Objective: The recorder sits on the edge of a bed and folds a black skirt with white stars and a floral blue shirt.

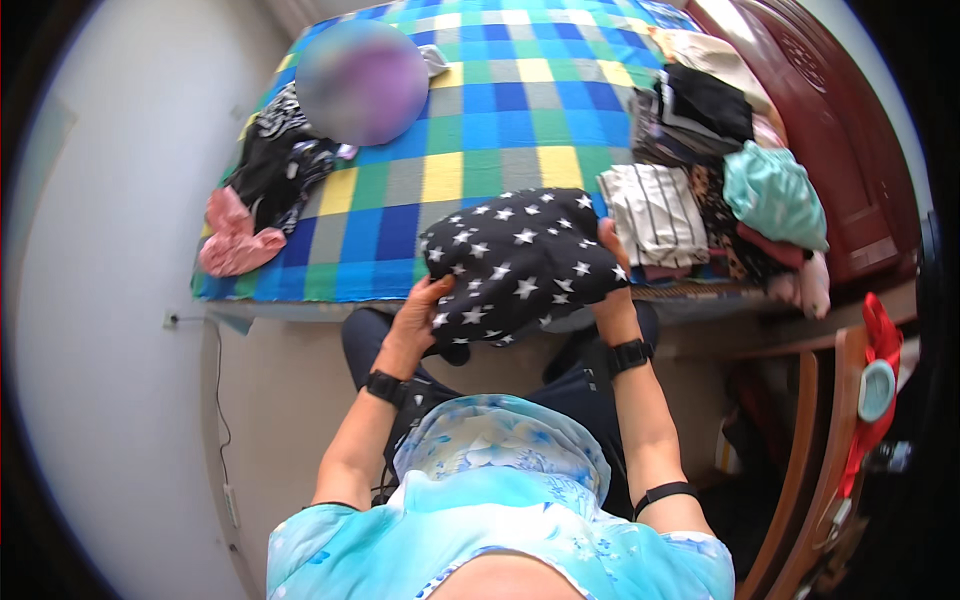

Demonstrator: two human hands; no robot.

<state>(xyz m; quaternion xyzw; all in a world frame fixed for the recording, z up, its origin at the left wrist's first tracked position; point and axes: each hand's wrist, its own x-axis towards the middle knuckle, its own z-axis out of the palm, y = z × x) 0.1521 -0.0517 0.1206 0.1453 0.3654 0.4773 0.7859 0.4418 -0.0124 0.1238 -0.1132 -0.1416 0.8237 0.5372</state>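
Note:
Between my two hands is a folded black cloth garment (517, 262) printed with white stars, held over the near edge of the bed. My left hand (420, 311) grips its lower left side, thumb on top. At the right end, my right hand (616, 277) holds it too, with most of the fingers hidden behind the fabric. Just right of that hand lies a folded white garment with dark stripes (652, 214). A checked bedsheet (450, 176) in blue, green, yellow and grey spreads beneath.
Dark folded clothes (705, 109) and a mint-green garment (772, 191) are piled at the right, before a dark red wooden headboard (825, 127). Loose black clothes (270, 172) and a pink garment (236, 240) lie at the left. A wooden chair (817, 450) stands at the lower right.

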